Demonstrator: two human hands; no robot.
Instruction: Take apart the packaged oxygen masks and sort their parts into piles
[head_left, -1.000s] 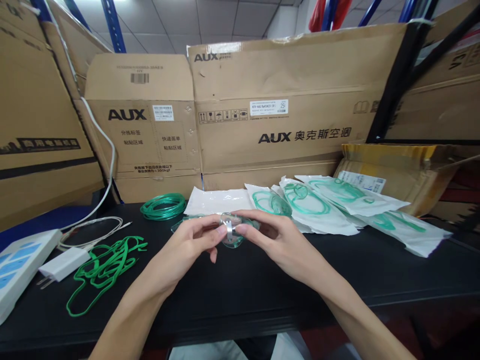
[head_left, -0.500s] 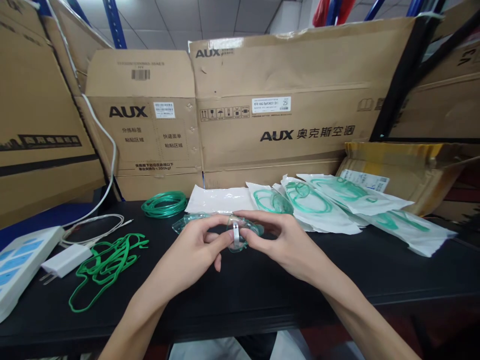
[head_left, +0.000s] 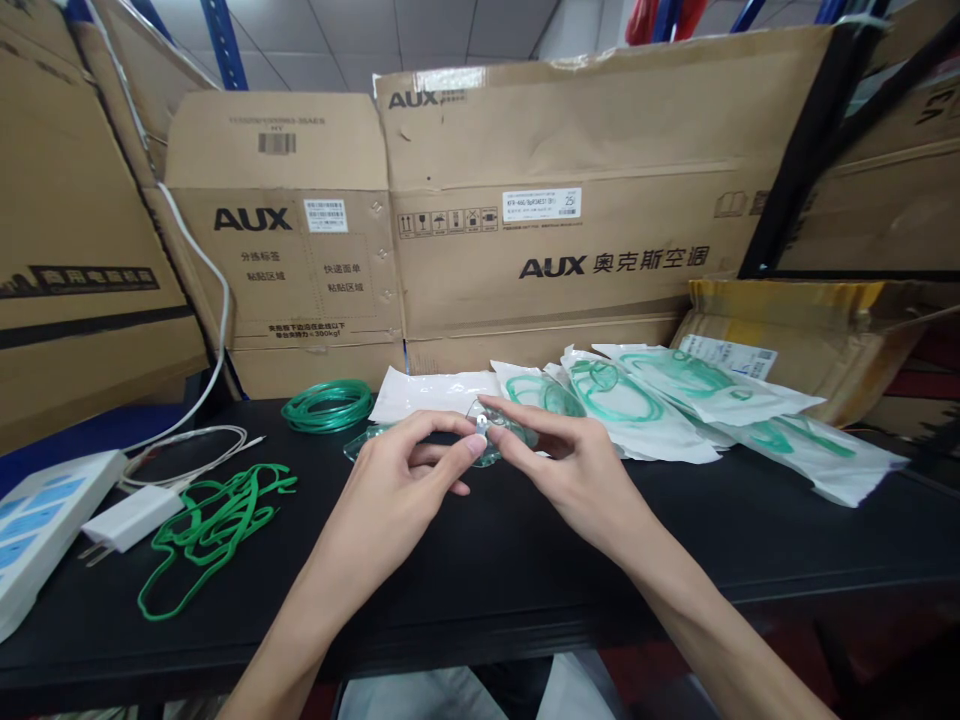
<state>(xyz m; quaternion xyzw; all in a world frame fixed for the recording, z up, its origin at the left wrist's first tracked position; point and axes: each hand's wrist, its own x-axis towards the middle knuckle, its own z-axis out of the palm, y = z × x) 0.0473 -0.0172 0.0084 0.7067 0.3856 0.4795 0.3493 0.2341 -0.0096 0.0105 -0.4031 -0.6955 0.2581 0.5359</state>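
A clear, greenish oxygen mask (head_left: 490, 457) is held up over the black table, between both hands. Its small silver metal nose strip (head_left: 481, 425) faces me. My left hand (head_left: 416, 465) pinches the mask from the left, thumb tip against the strip's lower end. From the right, my right hand (head_left: 574, 455) grips it with thumb and fingers, the index finger along the top edge. Fingers cover much of the mask. Behind my left hand, another clear greenish plastic piece (head_left: 363, 440) shows in part; I cannot tell whether it joins the mask.
Coiled green tubing (head_left: 328, 407) lies at the back left, green elastic straps (head_left: 217, 530) nearer. A white charger (head_left: 135, 518) and power strip (head_left: 52, 525) are at far left. White packets (head_left: 619, 405) with green tubing lie back right. Cardboard boxes (head_left: 600, 150) wall the back.
The mask has tipped between my hands, so the metal strip looks shorter and sits slightly higher. My left thumb has moved up and right onto it.
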